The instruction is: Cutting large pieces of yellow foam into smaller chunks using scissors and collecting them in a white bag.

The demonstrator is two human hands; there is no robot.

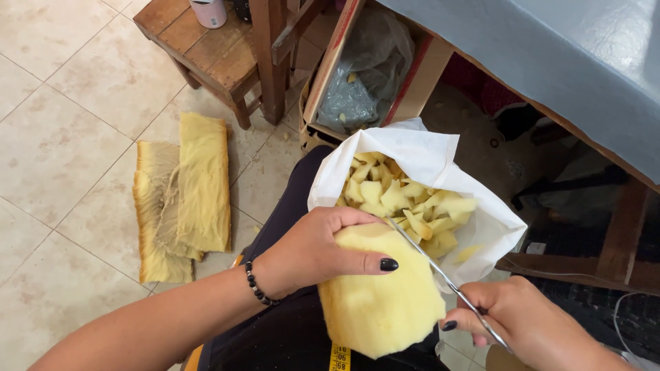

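So the left hand is clamped on top of a yellow foam piece while the right hand grips scissors just beside it, over a white bag of foam scraps.

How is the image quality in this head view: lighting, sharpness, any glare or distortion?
Head view: soft, even daylight, with faint shadows beside the foam strips on the tile floor. The left hand, yellow foam piece and scissors are sharp. The grey cloth shows mild sheen; the area beneath it is dark. Slight wide-angle bending at the edges.
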